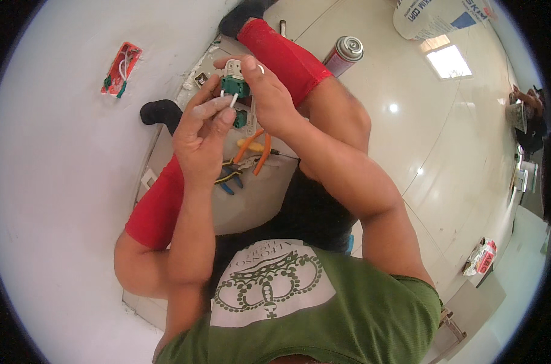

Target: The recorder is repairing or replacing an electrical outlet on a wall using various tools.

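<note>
An electrical outlet [235,87] with green module backs on a pale mounting frame is up between my hands. My right hand [270,97] grips the frame, its thumb over the top edge. The fingers of my left hand [203,124] pinch a short white wire [233,101] at the green module. A second green module [240,118] shows lower on the frame. Below my hands lie orange-handled pliers [262,155], blue-and-yellow-handled pliers [228,178] and a yellow-handled screwdriver [249,145].
An orange wall box [121,70] with loose white and green wires is set in the white wall on the left. A spray can [346,53] stands beyond my right leg. A white bucket [433,19] stands farther back. A red-and-white packet [481,257] lies on the tiles at right.
</note>
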`<action>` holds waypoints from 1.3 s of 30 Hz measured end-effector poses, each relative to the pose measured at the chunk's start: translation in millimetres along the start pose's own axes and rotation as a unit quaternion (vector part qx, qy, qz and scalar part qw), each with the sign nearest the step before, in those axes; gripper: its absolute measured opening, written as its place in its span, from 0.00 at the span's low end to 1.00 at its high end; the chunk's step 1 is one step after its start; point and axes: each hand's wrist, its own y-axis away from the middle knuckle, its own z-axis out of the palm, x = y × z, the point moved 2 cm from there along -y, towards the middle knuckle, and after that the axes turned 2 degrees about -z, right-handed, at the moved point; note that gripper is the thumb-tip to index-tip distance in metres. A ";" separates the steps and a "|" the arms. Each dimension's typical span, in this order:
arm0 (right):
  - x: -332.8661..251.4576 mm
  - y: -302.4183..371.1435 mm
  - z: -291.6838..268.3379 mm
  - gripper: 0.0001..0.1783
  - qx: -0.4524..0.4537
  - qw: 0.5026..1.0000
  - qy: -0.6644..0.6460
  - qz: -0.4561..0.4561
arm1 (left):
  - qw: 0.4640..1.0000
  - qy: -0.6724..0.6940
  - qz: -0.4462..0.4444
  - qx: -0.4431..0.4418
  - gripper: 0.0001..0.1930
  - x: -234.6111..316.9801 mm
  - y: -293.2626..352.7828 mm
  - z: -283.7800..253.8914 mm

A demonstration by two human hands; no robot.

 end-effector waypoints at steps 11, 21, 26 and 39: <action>-0.2 0.5 -10.2 0.37 -0.017 0.998 0.054 0.004 | 0.985 -0.004 -0.170 -0.007 0.09 8.1 -6.2 -3.9; 1.9 4.9 -2.2 0.35 -0.010 0.994 0.103 -0.024 | 0.975 0.013 -0.223 0.002 0.08 10.7 -5.3 -9.9; -11.5 2.4 -5.3 0.36 -0.040 0.992 0.105 -0.048 | 0.990 0.065 -0.126 0.000 0.11 -3.3 -2.0 -4.3; -10.6 2.7 -5.1 0.39 -0.018 0.992 0.089 -0.083 | 0.973 -0.222 0.010 0.069 0.12 13.7 2.0 6.3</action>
